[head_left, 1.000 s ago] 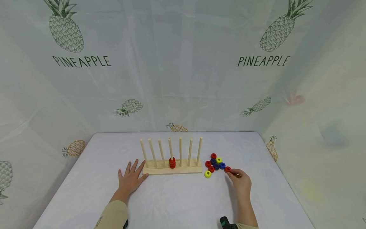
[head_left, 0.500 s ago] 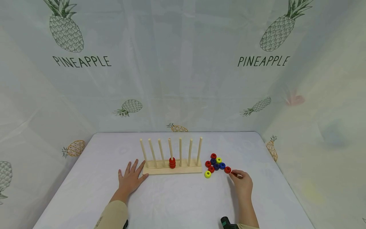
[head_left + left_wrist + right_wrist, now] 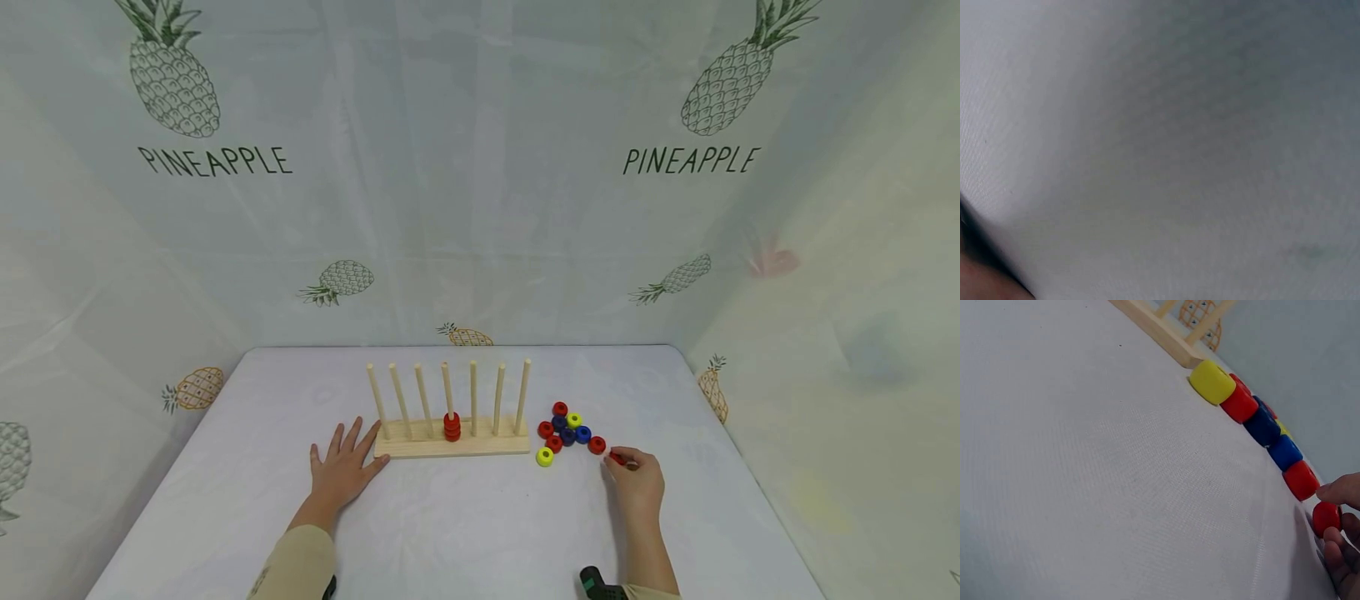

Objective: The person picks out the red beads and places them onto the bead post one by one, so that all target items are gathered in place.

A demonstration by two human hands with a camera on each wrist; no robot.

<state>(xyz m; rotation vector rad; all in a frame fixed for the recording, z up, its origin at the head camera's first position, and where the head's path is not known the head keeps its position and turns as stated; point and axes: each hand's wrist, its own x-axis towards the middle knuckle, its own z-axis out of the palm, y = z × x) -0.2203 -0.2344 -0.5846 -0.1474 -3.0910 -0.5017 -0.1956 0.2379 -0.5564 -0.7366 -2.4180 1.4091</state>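
My right hand point(image 3: 636, 483) pinches a red bead point(image 3: 1327, 517) between thumb and fingers, just right of the bead group. Beside it on the table lies another red bead point(image 3: 597, 445), at the group's right end. My left hand point(image 3: 343, 475) lies spread on the table, its thumb and forefinger at the left end of a wooden peg rack point(image 3: 427, 448). Red beads point(image 3: 452, 427) are stacked on the rack's middle peg point(image 3: 447, 390); the other pegs bear none. Only a bit of skin in the lower left corner shows in the left wrist view.
Several red, blue and yellow beads cluster right of the rack, among them a yellow bead point(image 3: 545, 457) at the front and a blue bead point(image 3: 583, 434). A white cloth covers the table point(image 3: 465, 533). Behind it hangs a curtain point(image 3: 465, 208) printed with pineapples.
My right hand has drawn slightly right, away from the red bead at the group's end. The red bead in its fingers shows more clearly now. My left hand and the rack have stayed put.
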